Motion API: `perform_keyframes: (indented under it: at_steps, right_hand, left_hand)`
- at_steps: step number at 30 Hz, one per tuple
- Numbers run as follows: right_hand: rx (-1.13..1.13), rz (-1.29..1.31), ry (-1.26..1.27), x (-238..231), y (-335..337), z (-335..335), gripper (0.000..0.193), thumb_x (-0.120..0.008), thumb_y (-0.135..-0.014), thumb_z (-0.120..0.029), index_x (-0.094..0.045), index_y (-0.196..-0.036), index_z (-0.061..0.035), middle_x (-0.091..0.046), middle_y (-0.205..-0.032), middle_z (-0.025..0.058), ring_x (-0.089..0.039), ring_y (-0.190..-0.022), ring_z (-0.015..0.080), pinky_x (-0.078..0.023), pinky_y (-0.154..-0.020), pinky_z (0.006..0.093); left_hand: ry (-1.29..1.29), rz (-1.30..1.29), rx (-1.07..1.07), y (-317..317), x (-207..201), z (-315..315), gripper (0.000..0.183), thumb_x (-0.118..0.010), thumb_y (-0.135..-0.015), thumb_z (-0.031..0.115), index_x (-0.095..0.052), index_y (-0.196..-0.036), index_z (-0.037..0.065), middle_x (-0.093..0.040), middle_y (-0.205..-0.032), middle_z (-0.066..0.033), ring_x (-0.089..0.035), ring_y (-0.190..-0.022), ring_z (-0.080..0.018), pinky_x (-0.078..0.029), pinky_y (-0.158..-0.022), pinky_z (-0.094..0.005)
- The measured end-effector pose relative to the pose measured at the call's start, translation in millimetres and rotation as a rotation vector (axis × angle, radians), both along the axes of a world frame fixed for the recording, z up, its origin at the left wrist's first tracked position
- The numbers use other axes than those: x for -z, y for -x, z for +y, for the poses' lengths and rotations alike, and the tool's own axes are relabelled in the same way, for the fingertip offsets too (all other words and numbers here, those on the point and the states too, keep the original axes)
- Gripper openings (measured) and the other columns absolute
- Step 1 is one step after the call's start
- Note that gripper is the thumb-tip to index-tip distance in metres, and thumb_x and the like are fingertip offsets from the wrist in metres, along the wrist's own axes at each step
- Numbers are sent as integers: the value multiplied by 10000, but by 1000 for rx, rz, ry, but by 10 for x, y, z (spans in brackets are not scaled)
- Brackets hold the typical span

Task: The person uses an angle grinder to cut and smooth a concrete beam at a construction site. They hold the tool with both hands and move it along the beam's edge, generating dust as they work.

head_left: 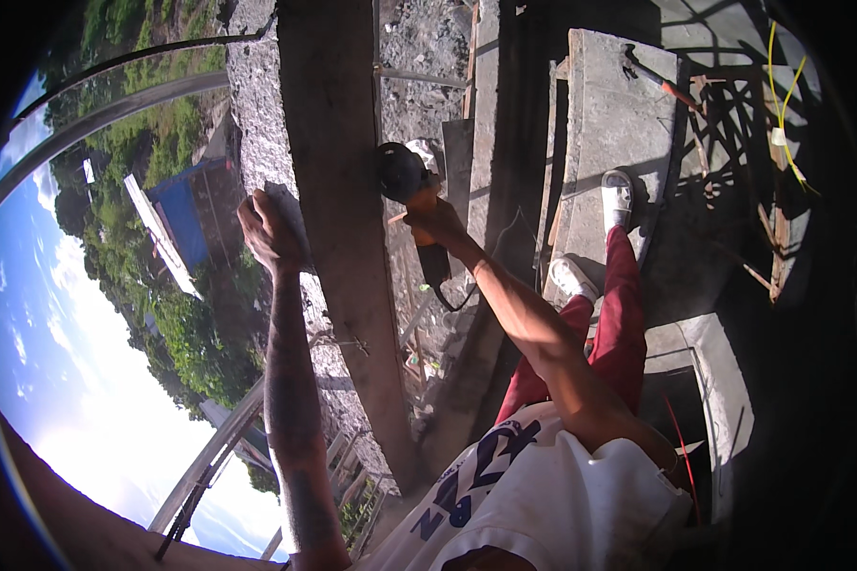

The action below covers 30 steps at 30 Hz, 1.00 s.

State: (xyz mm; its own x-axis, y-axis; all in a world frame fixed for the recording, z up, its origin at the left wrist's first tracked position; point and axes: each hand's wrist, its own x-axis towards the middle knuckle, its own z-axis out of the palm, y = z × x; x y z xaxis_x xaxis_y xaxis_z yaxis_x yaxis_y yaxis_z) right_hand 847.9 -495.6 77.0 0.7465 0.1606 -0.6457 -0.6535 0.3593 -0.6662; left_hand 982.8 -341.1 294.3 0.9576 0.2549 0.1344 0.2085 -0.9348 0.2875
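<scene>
In my right hand (436, 224) is an angle grinder (423, 195) with an orange body and a dark cord running from its lower end. Its round black head (400, 172) lies against or very close to the right side of a smooth grey concrete column (338, 190); the exact contact cannot be made out. My left hand (269, 231) is closed, its fingers curled, at the outer edge of the column's rough, sunlit face (257, 90). Whatever those fingers grip, if anything, is hidden.
My feet stand on a concrete slab (605, 124) to the right. A hammer (659, 81) with an orange handle lies at its far end. Scrap wood (776, 238) and a yellow cable (779, 105) lie farther right. Left of the column is a drop toward trees (195, 338).
</scene>
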Motion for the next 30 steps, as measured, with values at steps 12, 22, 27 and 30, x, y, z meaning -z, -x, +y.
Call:
perform_keyframes:
  at_steps: [12,22,27,30]
  right_hand:
    - [65,17,-75,13,64,92,400,-801,-837,-251,-661,-1137,-25,-709,-1002,52,-668,-910,131,-538,-781,318]
    - [83,33,-148,-35,78,119,396,-798,-832,-252,-661,-1127,-26,-707,-991,56,-665,-904,131,-538,-779,317]
    - [95,-37,-136,-28,89,125,397,-800,-834,-252,-662,-1129,-25,-706,-987,54,-665,-900,127,-540,-772,316]
    - [96,-55,-151,14,99,155,400,-803,-838,-250,-659,-1136,-26,-705,-987,50,-664,-902,124,-541,-773,312]
  left_hand:
    - [-2,-4,14,-3,6,8,690,-388,-1006,628,-599,-1208,3,-645,-1136,-249,-603,-1069,-427,-438,-922,-495]
    - [-5,9,12,-10,14,46,674,-399,-1009,614,-597,-1211,3,-647,-1133,-248,-605,-1075,-426,-441,-925,-492]
    - [-14,-5,17,-10,17,42,673,-401,-1009,609,-591,-1221,-2,-644,-1137,-257,-603,-1072,-436,-439,-927,-494]
    - [-4,4,14,-5,0,25,669,-402,-1010,601,-589,-1222,-5,-642,-1138,-263,-601,-1069,-440,-439,-926,-496]
